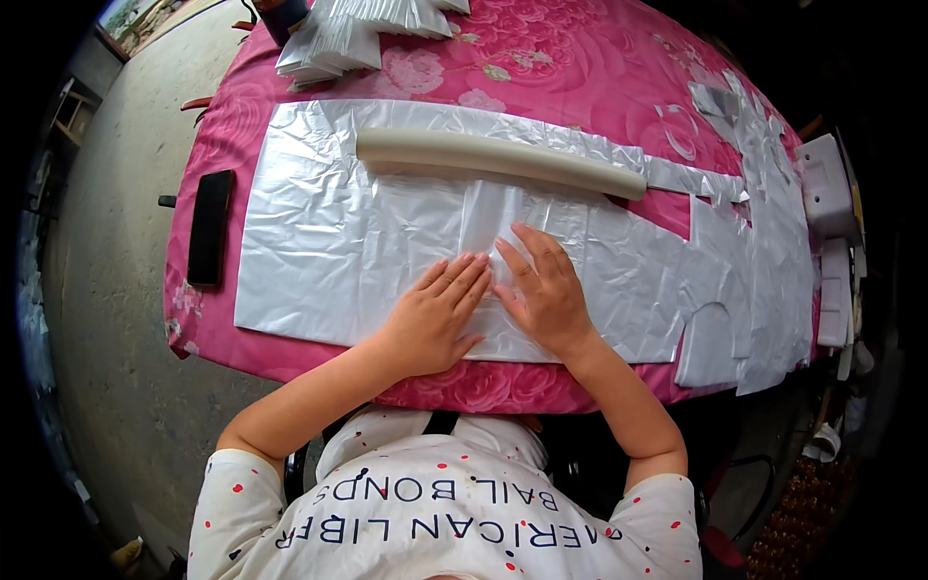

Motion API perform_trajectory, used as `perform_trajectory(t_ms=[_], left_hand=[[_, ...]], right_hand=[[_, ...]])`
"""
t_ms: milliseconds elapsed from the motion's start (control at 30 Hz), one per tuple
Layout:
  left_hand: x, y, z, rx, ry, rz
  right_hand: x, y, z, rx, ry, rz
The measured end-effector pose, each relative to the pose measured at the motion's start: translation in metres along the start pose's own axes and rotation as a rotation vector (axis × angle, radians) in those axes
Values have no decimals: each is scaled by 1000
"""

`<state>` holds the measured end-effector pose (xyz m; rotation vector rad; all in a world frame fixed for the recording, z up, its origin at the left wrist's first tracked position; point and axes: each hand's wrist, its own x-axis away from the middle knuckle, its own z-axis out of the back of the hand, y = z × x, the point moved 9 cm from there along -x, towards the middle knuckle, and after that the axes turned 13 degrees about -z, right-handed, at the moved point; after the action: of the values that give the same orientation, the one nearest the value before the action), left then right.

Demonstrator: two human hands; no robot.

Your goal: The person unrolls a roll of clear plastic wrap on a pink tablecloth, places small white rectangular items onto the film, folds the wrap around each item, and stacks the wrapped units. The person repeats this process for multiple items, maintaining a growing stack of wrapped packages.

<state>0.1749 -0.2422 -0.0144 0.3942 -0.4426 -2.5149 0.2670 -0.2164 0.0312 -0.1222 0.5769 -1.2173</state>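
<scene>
A stack of thin whitish plastic bags (300, 261) lies flat across the table in front of me. On it, near the middle, is a narrow folded strip of the same film (491, 208). My left hand (435, 314) rests flat on the film beside the strip's near end, fingers stretched out together. My right hand (543, 290) lies just to the right, its fingers spread and slightly bent, fingertips touching the strip's edge. Beyond both hands a long pale beige tube (493, 160) lies across the sheets, with a thin rod showing at its right end.
A pink flowered tablecloth (551, 58) covers the table. A black phone (210, 228) lies at the left edge. Folded plastic bundles (333, 43) and a dark container (280, 17) stand at the far left. More loose film (773, 261) drapes near white plastic boxes (826, 188) on the right.
</scene>
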Motion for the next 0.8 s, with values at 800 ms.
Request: perform_trajectory(t_ms=[800], left_hand=[[21,29,51,128,359,-285]], right_hand=[[18,-13,-5,-226,-207,314]])
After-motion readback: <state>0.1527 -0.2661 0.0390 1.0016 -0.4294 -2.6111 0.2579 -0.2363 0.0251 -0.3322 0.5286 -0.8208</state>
